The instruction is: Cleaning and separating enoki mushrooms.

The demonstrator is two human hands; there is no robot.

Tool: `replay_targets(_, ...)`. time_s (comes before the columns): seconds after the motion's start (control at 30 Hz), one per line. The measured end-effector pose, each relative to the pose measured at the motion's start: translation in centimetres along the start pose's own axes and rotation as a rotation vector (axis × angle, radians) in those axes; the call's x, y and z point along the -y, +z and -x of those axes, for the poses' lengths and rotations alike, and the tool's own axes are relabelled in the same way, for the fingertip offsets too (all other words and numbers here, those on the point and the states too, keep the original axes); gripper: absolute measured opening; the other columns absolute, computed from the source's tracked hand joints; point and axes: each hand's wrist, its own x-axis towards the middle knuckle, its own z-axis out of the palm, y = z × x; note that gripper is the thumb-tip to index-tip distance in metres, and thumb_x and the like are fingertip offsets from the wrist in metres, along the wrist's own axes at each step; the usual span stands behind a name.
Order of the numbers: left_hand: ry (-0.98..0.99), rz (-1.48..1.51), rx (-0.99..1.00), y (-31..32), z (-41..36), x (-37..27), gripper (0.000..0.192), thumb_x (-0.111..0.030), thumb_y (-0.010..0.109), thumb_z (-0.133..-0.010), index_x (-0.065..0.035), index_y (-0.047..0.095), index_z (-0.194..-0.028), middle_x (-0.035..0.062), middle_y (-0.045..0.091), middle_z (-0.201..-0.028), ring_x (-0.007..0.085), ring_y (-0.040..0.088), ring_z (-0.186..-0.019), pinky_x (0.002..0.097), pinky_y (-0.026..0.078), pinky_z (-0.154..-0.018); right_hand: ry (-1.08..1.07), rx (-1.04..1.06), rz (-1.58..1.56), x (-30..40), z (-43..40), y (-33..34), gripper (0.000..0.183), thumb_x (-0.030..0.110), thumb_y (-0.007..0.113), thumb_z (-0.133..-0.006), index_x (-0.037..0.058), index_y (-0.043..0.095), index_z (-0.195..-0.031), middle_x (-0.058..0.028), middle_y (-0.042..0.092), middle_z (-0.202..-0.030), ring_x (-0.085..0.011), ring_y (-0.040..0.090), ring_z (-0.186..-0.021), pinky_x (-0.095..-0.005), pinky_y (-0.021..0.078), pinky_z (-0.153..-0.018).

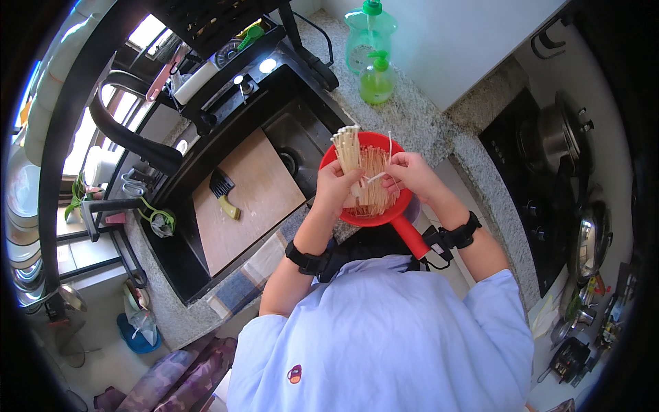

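Note:
A bundle of enoki mushrooms (pixel 348 147) is gripped in my left hand (pixel 335 183), its small caps pointing away from me. Between the fingers of my right hand (pixel 408 174) are a few thin mushroom strands (pixel 389 149), pulled apart from the bundle. Both hands are over a red long-handled colander (pixel 401 212). Loose enoki stems (pixel 375 195) lie inside it in a thick layer. The red handle (pixel 412 237) points back towards my body. My palms and some of the held stems are hidden.
A wooden cutting board (pixel 247 206) spans the black sink (pixel 177 273), with a crinkle cutter (pixel 224 194) on it. Soap pump bottles (pixel 376 85) stand on the granite counter (pixel 419 123). The black faucet (pixel 136 139) arches at left; a stove (pixel 515 190) with a pot (pixel 553 136) is at right.

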Motion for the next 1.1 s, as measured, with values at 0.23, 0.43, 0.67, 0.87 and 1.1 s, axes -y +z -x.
replay_targets(0.23, 0.065, 0.066, -0.054, 0.1, -0.4, 0.5, 0.022, -0.002, 0.06, -0.074, 0.0038, 0.056, -0.095, 0.0081, 0.061, -0.087, 0.0138, 0.059, -0.073, 0.0256, 0.048, -0.066, 0.015, -0.05, 0.017, 0.1, 0.1, -1.7, 0.011, 0.011, 0.052, -0.081, 0.0006, 0.052, -0.084, -0.008, 0.057, -0.075, -0.0149, 0.06, -0.063, -0.0258, 0.0513, -0.058)
replay_targets(0.43, 0.031, -0.008, 0.089, 0.7, -0.1, 0.2, 0.026, -0.003, 0.061, -0.076, 0.0035, 0.054, -0.1, 0.0082, 0.06, -0.092, 0.0142, 0.059, -0.079, 0.0261, 0.048, -0.069, 0.017, 0.022, 0.032, 0.3, 0.2, -0.6, 0.015, 0.014, 0.054, -0.081, 0.0002, 0.053, -0.087, -0.007, 0.057, -0.074, -0.0139, 0.058, -0.062, -0.0252, 0.0513, -0.058)
replay_targets(0.67, -0.05, -0.06, 0.247, 1.5, 0.6, -0.1, 0.03, -0.006, 0.059, -0.079, 0.0032, 0.052, -0.106, 0.0071, 0.059, -0.095, 0.013, 0.058, -0.082, 0.0253, 0.049, -0.072, 0.012, 0.137, -0.098, -0.1, -0.9, -0.7, 0.023, 0.013, 0.061, -0.078, -0.0058, 0.054, -0.089, -0.0081, 0.058, -0.074, -0.0135, 0.058, -0.06, -0.0239, 0.0515, -0.056)
replay_targets(0.87, -0.045, -0.002, 0.277, 1.7, 1.0, 0.3, 0.028, -0.008, 0.058, -0.08, 0.0025, 0.052, -0.106, 0.0072, 0.059, -0.095, 0.0123, 0.058, -0.082, 0.0244, 0.049, -0.071, 0.037, 0.135, -0.009, -0.1, -1.1, -0.6, 0.017, 0.012, 0.061, -0.077, -0.0048, 0.057, -0.08, -0.0067, 0.057, -0.07, -0.0123, 0.056, -0.057, -0.0225, 0.0498, -0.053)
replay_targets(1.1, -0.055, 0.095, 0.136, 0.6, 1.0, 0.4, 0.027, -0.01, 0.054, -0.083, 0.0015, 0.05, -0.107, 0.0083, 0.058, -0.096, 0.0155, 0.059, -0.083, 0.0291, 0.05, -0.073, -0.06, 0.044, 0.084, -0.4, -0.3, -1.0, 0.014, 0.01, 0.061, -0.077, -0.0035, 0.058, -0.078, -0.0068, 0.057, -0.067, -0.0117, 0.056, -0.056, -0.0223, 0.0489, -0.051)
